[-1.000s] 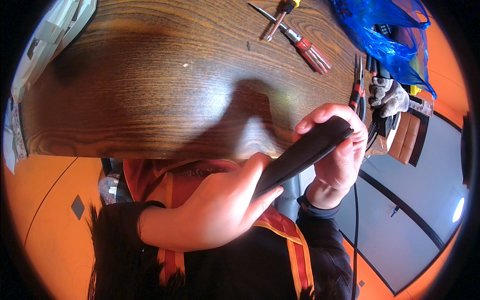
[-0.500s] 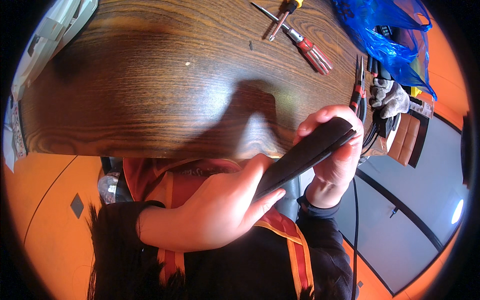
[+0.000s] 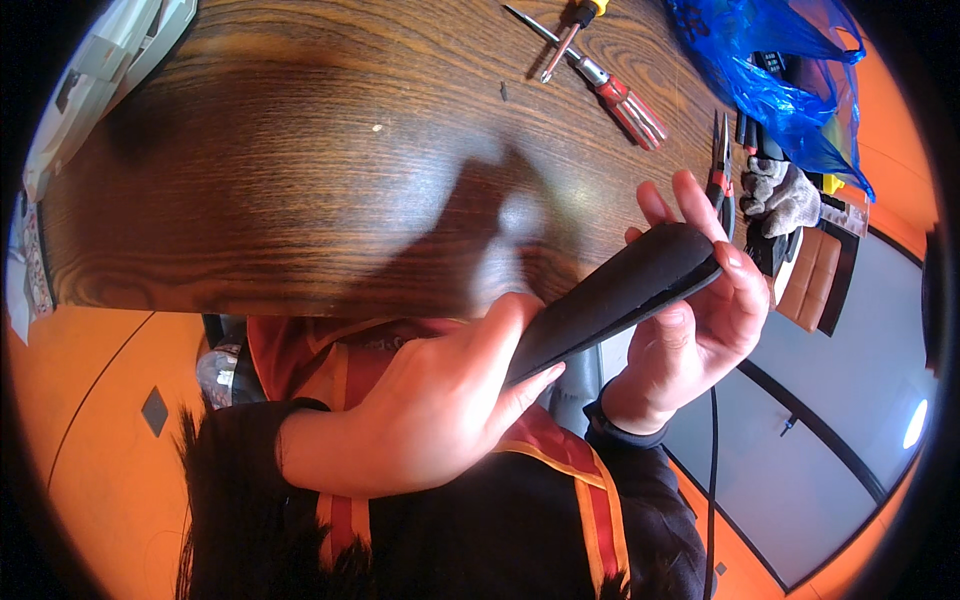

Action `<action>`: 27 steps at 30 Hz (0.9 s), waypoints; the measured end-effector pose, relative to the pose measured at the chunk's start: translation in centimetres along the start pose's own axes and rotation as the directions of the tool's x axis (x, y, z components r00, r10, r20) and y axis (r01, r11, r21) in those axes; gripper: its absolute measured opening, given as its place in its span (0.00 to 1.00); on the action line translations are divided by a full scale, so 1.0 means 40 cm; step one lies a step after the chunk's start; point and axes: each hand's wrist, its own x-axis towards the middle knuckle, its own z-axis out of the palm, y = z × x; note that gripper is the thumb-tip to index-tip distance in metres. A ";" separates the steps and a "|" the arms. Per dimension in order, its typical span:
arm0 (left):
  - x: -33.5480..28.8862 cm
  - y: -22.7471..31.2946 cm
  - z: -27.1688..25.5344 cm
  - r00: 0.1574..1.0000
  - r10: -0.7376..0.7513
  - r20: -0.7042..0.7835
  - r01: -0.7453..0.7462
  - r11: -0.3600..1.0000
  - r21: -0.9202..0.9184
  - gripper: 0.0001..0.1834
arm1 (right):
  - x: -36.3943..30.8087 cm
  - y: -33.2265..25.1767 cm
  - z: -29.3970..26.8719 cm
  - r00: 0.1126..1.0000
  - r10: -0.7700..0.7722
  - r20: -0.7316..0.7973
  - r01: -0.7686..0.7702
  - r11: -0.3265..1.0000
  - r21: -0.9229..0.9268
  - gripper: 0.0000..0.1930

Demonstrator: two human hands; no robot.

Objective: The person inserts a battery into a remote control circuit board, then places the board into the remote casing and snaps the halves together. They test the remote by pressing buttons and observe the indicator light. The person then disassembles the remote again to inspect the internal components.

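My left hand [image 3: 425, 420] is closed around the lower end of a long, black, tapered casing [image 3: 615, 290], thumb on one side and fingers on the other. The casing slants up to the right above the table's front edge, and a narrow gap runs along its lower side, widest toward the far end. Around that far end my right hand [image 3: 715, 320] has its fingers spread; some fingertips are at or close to the tip, and the thumb stands apart below it. Whether those fingertips touch the casing I cannot tell. What the gap holds is too dark to make out.
On the wood-grain table [image 3: 280, 190] lie a red-handled screwdriver [image 3: 630, 110], a yellow-handled screwdriver [image 3: 570, 40] and red-and-black pliers [image 3: 720, 180]. A blue plastic bag [image 3: 760, 70] and a grey glove [image 3: 780, 195] sit at the right edge. Pale plastic trays [image 3: 105, 75] stand at far left.
My right hand has loosened from the casing's far end, its fingers spreading and shifting right. The casing has tilted slightly and its gap looks wider. My left hand keeps its grip.
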 end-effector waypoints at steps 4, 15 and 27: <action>-0.003 0.002 -0.002 0.999 -0.016 0.031 0.016 1.000 0.009 0.17 | 0.010 0.015 -0.023 0.994 -0.001 0.106 0.001 1.000 -0.004 0.21; -0.004 -0.004 0.002 0.999 0.013 0.039 -0.012 1.000 -0.021 0.16 | 0.021 0.018 -0.041 0.983 0.027 0.184 -0.030 0.999 0.018 0.20; 0.015 -0.021 -0.013 0.935 -0.082 0.346 0.230 0.881 -0.413 0.14 | 0.012 0.015 -0.024 0.999 0.006 0.047 -0.006 1.000 0.004 0.28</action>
